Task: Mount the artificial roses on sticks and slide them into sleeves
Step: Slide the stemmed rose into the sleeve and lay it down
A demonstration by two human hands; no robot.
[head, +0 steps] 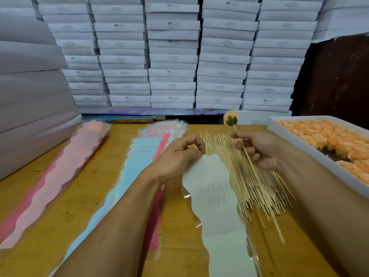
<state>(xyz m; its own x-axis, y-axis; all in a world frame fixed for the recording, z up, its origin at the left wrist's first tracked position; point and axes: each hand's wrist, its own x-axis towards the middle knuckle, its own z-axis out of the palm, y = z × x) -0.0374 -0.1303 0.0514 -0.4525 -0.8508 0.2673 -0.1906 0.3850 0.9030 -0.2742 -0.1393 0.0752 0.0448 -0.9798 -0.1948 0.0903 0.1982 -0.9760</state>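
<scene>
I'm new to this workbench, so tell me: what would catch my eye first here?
The wall of stacked white boxes at the back, then the tray of orange roses at right. At centre, the right hand holds a rose on a stick while the left hand pinches a white sleeve.

1. A pile of bare sticks (242,176) lies fanned on the wooden table (83,188).
2. Above the pile's far end, the right hand (259,149) pinches a stick (265,196) topped by a peach rose (231,118), green calyx facing the camera.
3. At the pile's left edge, the left hand (177,154) pinches the top of a pale sleeve (217,206).
4. Right of the pile, a white tray (295,140) holds peach roses (327,136).
5. Left of the pile lie blue and pink sleeves (139,156).
6. Beyond the pile, white boxes (171,56) are stacked.
</scene>
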